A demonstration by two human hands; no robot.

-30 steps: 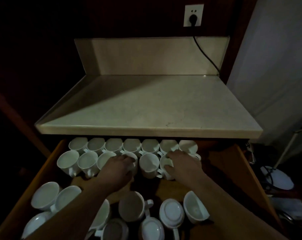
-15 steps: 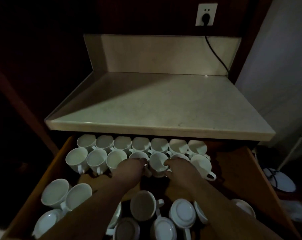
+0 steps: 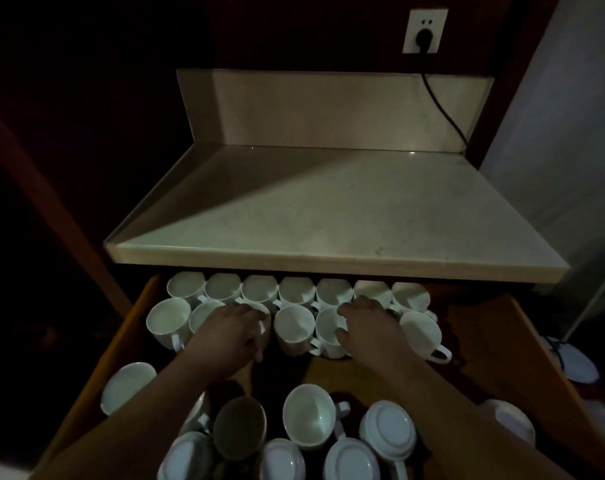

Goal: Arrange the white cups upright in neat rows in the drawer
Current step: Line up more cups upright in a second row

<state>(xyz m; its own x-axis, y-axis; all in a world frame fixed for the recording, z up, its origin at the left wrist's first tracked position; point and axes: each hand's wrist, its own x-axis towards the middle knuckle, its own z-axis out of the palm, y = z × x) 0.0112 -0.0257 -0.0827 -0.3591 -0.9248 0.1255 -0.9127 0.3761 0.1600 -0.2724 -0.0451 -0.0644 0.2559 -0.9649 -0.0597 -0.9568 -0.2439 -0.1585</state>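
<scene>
Dim light falls over a pale stone counter [image 3: 328, 216] that stands bare, with a wall socket [image 3: 425, 31] and its black cord [image 3: 443, 109] up at 1 o'clock. Below the counter's front edge a wooden drawer [image 3: 522, 341] is pulled open and crowded with white cups.

At 12 o'clock in the drawer a back row of cups [image 3: 295, 289] stands upright, rims touching, partly tucked under the counter's lip. Just in front runs a second row [image 3: 292, 327], also upright, where both hands are busy. The left hand [image 3: 233, 332] is curled over a cup at 11 o'clock, its grip closed around that cup. The right hand [image 3: 370, 327] lies over the cups at 1 o'clock, thumb against the side of one; whether that grip is closed on it or only pressing, I cannot tell.

Down at 6 o'clock sits a loose heap of cups [image 3: 328, 438], several upside down or tipped on their sides, with another tilted cup [image 3: 127, 386] at 8 o'clock.

It looks like the second row is being squared up. The next move likely calls for lifting a cup from the heap, turning it mouth up, and starting a third row.
</scene>
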